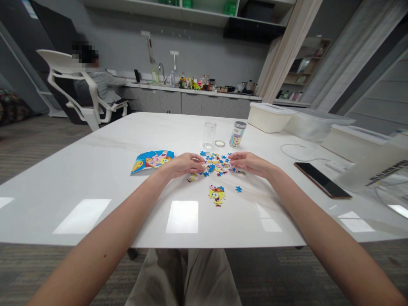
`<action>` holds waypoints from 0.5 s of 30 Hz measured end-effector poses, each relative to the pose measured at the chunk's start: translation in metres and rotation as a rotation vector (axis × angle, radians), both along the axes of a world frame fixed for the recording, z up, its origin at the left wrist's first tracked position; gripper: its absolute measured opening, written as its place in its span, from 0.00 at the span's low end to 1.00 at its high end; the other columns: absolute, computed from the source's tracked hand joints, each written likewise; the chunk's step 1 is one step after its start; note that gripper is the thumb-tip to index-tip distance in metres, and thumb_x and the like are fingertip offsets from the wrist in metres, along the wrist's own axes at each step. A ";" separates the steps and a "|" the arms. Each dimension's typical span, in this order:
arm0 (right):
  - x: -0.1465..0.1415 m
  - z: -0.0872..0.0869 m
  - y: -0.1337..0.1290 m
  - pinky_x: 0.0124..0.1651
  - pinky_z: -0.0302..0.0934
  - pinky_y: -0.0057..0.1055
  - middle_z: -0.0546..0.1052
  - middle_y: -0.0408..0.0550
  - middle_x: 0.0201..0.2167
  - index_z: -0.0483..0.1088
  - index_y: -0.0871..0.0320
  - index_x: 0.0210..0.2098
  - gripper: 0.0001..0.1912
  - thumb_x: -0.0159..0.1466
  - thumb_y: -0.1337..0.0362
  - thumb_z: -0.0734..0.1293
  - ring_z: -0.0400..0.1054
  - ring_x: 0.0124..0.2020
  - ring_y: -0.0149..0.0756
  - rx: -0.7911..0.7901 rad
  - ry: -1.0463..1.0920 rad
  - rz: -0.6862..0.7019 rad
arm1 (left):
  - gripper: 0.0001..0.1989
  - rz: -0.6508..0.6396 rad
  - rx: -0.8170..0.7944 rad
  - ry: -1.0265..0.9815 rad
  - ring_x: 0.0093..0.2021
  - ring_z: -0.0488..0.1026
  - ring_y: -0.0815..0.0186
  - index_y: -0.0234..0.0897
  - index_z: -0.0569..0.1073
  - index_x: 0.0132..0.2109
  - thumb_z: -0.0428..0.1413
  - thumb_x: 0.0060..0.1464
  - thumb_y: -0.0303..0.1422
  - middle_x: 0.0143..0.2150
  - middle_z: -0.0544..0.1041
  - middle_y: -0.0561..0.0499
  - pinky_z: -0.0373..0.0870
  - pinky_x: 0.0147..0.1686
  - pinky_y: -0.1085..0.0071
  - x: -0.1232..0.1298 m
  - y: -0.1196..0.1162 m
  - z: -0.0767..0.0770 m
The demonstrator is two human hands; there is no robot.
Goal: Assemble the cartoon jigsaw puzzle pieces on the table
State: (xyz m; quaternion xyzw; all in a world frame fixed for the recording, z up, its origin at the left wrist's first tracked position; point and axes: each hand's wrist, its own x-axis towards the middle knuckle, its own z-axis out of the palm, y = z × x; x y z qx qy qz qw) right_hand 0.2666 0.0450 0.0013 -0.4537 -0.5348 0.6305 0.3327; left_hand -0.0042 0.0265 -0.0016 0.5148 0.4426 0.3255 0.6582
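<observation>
A loose pile of jigsaw puzzle pieces (217, 161), blue, yellow and pink, lies on the white table between my hands. At its left edge is my left hand (188, 164), fingers bent and apart, fingertips touching the pieces. My right hand (250, 164) rests at the right edge in much the same way, fingers loosely curved over pieces. Nearer to me lies a small joined section (217, 195) showing a yellow cartoon face. One blue piece (239, 189) sits alone to its right. A curled picture sheet (153, 161) with cartoon figures lies left of my left hand.
Behind the pile stand a clear jar (209, 135), its lid (219, 143) and a printed, capped jar (237, 134). To the right are a phone (321, 180), a white cable (302, 158) and storage boxes (270, 117). A person sits in a white chair (92, 91) at the back left.
</observation>
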 end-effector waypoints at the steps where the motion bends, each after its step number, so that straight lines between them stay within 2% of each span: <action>1: 0.000 0.000 0.000 0.44 0.67 0.24 0.76 0.43 0.29 0.75 0.61 0.34 0.10 0.52 0.75 0.72 0.72 0.32 0.26 0.001 0.001 0.001 | 0.16 0.000 0.003 -0.001 0.32 0.75 0.69 0.33 0.73 0.34 0.67 0.35 0.22 0.29 0.77 0.51 0.70 0.39 0.69 0.000 0.000 0.000; 7: 0.001 -0.002 0.002 0.47 0.68 0.26 0.77 0.44 0.30 0.75 0.61 0.33 0.10 0.51 0.76 0.72 0.73 0.34 0.27 0.009 0.013 0.004 | 0.13 -0.019 -0.021 -0.009 0.32 0.75 0.68 0.32 0.74 0.33 0.68 0.38 0.29 0.31 0.78 0.47 0.71 0.37 0.70 0.000 0.001 0.000; 11: 0.003 -0.004 0.003 0.49 0.68 0.27 0.78 0.46 0.32 0.74 0.60 0.34 0.11 0.52 0.74 0.74 0.74 0.36 0.29 -0.012 0.022 0.028 | 0.14 -0.004 -0.012 -0.010 0.32 0.76 0.68 0.33 0.73 0.33 0.68 0.38 0.27 0.30 0.78 0.48 0.71 0.38 0.70 0.000 0.002 -0.001; 15: 0.003 -0.004 0.001 0.46 0.70 0.27 0.79 0.47 0.32 0.74 0.61 0.36 0.11 0.52 0.73 0.74 0.75 0.36 0.30 -0.008 0.015 0.046 | 0.14 -0.014 -0.022 0.002 0.31 0.76 0.68 0.33 0.73 0.34 0.68 0.39 0.28 0.29 0.79 0.47 0.72 0.38 0.69 0.000 0.001 0.001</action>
